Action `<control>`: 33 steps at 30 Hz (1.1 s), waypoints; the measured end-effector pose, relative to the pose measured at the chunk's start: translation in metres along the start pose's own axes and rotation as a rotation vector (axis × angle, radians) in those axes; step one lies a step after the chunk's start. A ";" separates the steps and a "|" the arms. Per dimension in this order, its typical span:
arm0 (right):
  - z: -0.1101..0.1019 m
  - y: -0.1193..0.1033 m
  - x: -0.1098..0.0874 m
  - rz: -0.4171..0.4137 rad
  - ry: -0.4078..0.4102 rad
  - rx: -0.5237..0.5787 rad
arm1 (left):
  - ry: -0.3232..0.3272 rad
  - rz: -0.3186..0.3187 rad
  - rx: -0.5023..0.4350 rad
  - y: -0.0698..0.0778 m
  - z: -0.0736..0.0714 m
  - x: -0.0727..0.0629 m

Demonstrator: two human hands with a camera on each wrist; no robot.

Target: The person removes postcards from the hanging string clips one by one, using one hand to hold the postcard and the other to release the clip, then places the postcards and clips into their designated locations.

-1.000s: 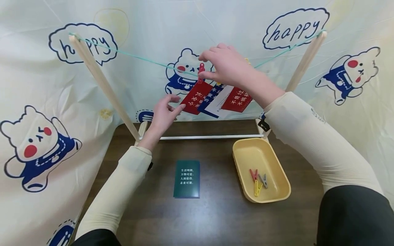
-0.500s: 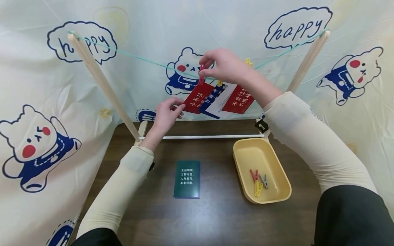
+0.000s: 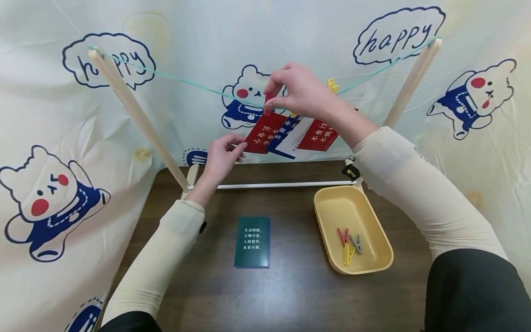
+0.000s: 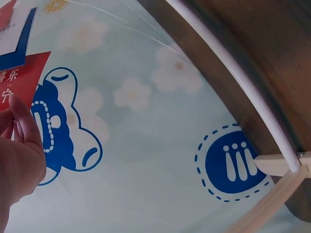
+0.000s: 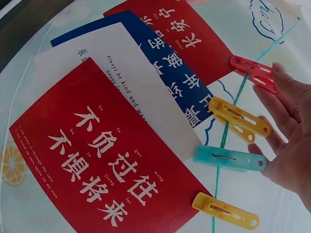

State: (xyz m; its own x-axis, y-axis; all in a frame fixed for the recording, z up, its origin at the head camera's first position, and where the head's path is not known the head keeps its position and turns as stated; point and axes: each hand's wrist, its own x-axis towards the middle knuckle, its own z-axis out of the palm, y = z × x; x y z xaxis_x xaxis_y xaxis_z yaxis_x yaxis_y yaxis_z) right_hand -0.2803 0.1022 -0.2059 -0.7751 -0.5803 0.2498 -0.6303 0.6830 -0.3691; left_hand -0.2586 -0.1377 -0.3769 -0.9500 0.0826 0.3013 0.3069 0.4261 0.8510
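Observation:
My right hand (image 3: pixel 304 92) pinches a red clothespin (image 5: pixel 255 74) between thumb and fingers. That clothespin sits on the green string (image 3: pixel 182 80) at the upper corner of a red card (image 3: pixel 262 136). Lower down, the fingertips of my left hand (image 3: pixel 221 157) pinch the same card's lower left edge. Beside it on the string hang a blue card (image 5: pixel 177 80), a white card (image 5: pixel 104 51) and another red card (image 5: pixel 104 160), overlapping. A yellow clothespin (image 5: pixel 238 119), a teal clothespin (image 5: pixel 228 158) and another yellow clothespin (image 5: pixel 226 212) hold these.
Two wooden posts (image 3: pixel 132 113) carry the string, joined low by a white rod (image 3: pixel 269 185). A green card (image 3: pixel 252 242) lies on the dark table (image 3: pixel 290 295). Right of it stands a yellow tray (image 3: pixel 356 203) with several clothespins (image 3: pixel 346 249). A printed cloth (image 3: pixel 195 41) hangs behind.
My right thumb and fingers have closed on the red clothespin, where they were spread around it before. My left fingertips have come together at the red card's edge.

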 end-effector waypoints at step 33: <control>-0.010 -0.009 -0.009 -0.119 0.288 -0.016 | -0.031 -0.075 0.002 -0.009 -0.012 -0.018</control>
State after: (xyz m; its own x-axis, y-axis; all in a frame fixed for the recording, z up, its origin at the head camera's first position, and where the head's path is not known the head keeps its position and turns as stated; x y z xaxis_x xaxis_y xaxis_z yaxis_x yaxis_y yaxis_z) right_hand -0.2678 0.1059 -0.1959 -0.6751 -0.5087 0.5343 -0.7161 0.6261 -0.3087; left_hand -0.2435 -0.1535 -0.3848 -0.9716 0.0778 0.2234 0.2347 0.4340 0.8698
